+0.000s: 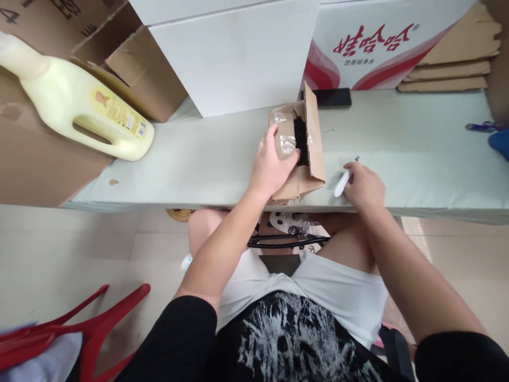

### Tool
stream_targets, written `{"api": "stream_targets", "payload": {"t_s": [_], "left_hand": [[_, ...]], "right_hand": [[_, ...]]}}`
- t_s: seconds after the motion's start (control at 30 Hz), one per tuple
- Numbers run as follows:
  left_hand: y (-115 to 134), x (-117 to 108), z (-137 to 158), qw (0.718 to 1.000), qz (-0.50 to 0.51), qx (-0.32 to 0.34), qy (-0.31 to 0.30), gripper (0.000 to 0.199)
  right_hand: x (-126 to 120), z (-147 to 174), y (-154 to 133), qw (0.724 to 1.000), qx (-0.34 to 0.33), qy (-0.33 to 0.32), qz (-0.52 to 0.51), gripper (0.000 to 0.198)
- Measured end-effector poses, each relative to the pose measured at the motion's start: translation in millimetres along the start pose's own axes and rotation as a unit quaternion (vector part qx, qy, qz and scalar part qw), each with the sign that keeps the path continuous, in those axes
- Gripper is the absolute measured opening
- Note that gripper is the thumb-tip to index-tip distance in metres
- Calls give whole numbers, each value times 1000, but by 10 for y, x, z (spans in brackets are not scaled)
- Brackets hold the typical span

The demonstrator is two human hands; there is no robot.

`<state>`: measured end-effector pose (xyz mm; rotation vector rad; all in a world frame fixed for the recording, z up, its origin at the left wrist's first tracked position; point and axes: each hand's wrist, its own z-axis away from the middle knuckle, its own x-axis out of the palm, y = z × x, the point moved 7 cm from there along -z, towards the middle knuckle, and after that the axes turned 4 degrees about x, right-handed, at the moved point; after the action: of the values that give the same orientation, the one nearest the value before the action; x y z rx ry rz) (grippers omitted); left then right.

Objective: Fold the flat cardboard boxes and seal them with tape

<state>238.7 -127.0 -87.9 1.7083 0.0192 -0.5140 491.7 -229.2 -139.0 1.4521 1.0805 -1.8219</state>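
Note:
A small brown cardboard box (286, 183) with clear tape on it stands on the cloth-covered table, its right flap raised. My left hand (272, 164) grips the box from the left, fingers over the taped top and thumb at the edge of the opening. Something black (301, 140) shows inside, its kind unclear. To the right of the box, my right hand (365, 185) is closed around a white utility knife (342, 183), low over the table near its front edge. A short grey tip sticks out at the knife's far end.
A black phone (333, 97) lies behind the box, against white cartons (246, 58). At the left stands a pale yellow jug (59, 101) beside open brown cartons (147, 69). Folded cardboard (449, 69) is stacked at the back right. A red chair (99, 318) is at the lower left.

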Motion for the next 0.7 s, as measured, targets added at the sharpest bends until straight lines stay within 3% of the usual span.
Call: {"api": "stream_targets", "payload": {"t_s": [0.13,0.23,0.33,0.43,0.57,0.7], "left_hand": [[-13,15,3,1000,-13,-9,-12,97],[-56,33,-17,1000,-4,-1,-16,104],[-108,37,-40,1000,10,-2,-6,104],[-114,22,-42,1000,25,-2,7,99],[-47,-34,-8,998,61,12,8,86],[-43,-91,62,985,170,-28,-23,75]], "right_hand": [[22,12,-72,998,-54,24,-6,54],[-88,118,-165,989,-74,50,-114,57],[-244,325,-432,945,-135,40,-296,57],[-362,518,-787,902,-182,16,-392,63],[-428,567,-1040,897,-145,27,-418,52],[-467,536,-1052,893,-118,37,-432,42]]}}
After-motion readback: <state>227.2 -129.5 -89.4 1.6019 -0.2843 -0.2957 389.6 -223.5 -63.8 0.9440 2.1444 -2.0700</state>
